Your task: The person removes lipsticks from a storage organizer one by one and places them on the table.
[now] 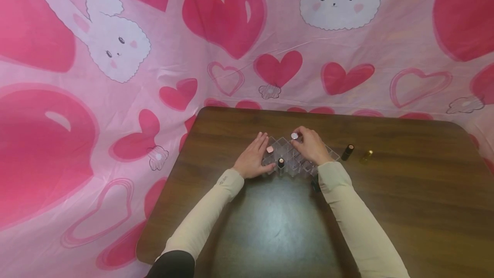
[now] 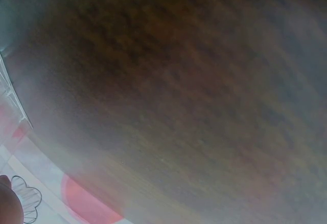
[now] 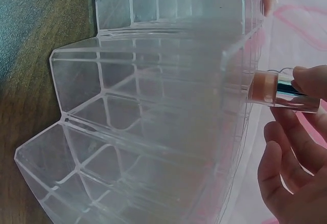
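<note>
A clear, stepped lipstick organizer point(image 1: 283, 145) with many small compartments stands on the table. At its left end my left hand point(image 1: 252, 158) lies with fingers straight, touching its side. My right hand point(image 1: 310, 145) pinches a lipstick tube point(image 3: 286, 93) between thumb and fingers; it has a shiny silver cap and a peach-coloured section. In the right wrist view that tube's peach end is at the organizer's upper edge. A pink-topped lipstick point(image 1: 270, 149) and a black lipstick point(image 1: 281, 163) stand in the organizer by my left hand. The left wrist view shows mostly blurred tabletop and one fingertip point(image 2: 9, 203).
To the right of the organizer a black lipstick tube point(image 1: 347, 152) and a small gold-topped tube point(image 1: 367, 155) are on the brown table point(image 1: 417, 183). A dark object point(image 1: 316, 183) shows partly behind my right cuff. Pink heart-patterned cloth point(image 1: 239, 16) hangs behind the table.
</note>
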Demonstrator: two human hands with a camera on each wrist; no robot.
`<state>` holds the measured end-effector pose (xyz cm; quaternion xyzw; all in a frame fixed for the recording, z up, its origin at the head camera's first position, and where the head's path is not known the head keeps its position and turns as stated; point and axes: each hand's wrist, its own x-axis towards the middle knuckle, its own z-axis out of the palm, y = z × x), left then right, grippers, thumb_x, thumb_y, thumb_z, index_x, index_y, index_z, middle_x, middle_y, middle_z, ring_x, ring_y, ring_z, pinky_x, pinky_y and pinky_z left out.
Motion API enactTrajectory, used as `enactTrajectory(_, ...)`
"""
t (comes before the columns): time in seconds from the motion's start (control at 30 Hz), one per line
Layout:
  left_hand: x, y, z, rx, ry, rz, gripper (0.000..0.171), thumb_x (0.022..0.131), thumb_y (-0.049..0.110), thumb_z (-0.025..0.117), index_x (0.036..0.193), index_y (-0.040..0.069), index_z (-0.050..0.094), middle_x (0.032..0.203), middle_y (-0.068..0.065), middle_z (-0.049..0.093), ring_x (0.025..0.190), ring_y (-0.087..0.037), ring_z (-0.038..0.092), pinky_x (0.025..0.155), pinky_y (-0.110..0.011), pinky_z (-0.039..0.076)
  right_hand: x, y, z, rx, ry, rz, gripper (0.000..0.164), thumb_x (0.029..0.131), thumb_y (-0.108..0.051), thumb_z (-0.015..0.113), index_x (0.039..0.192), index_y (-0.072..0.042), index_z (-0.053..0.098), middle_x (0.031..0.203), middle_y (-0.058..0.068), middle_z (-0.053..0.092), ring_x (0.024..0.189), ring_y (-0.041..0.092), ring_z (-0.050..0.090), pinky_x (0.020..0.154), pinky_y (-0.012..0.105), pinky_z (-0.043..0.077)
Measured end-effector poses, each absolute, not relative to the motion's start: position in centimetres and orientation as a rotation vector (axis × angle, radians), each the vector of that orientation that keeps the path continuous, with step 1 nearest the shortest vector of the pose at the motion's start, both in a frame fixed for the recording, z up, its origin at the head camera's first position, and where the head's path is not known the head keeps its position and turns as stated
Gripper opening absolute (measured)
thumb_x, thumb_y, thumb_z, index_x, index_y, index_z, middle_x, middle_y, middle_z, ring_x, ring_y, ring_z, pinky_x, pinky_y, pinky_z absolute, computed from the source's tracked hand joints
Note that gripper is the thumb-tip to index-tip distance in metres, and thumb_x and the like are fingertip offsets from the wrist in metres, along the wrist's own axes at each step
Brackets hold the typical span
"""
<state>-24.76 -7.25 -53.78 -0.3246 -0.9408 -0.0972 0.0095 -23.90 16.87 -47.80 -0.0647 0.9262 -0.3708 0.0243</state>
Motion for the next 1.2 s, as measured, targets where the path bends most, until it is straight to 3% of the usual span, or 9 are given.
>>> enactTrajectory(1.2,-24.9,-7.3,-54.0,-1.019,-2.926,-0.315,0.097,0.086,0.068,0.044,0.154,0.004,0.018,0.163,-0.009,0.015,0.152,-0.021,0.004,0.122,-0.033,0.017,-23.7,17.0,-46.7,-0.141,2.852,-1.213,0.035,0.091,-0.025,0.066,0.121,-0.009,0.056,0.109,0.012,0.062,0.094,0.028,0.057,0.082,0.045,0.054)
